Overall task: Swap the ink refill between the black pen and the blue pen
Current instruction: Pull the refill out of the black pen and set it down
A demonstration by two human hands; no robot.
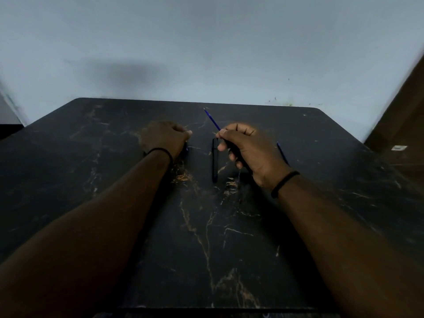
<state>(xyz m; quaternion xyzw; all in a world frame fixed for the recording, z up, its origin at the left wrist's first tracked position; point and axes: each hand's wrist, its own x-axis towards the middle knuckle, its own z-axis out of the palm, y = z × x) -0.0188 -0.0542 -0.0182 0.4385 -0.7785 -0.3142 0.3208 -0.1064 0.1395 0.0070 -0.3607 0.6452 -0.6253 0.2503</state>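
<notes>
Right hand (247, 150) grips refill (212, 119) (barrel (215, 160) beside).

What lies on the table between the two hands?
In the head view, a black pen piece lies on the dark table between the left hand and the right hand.
</notes>
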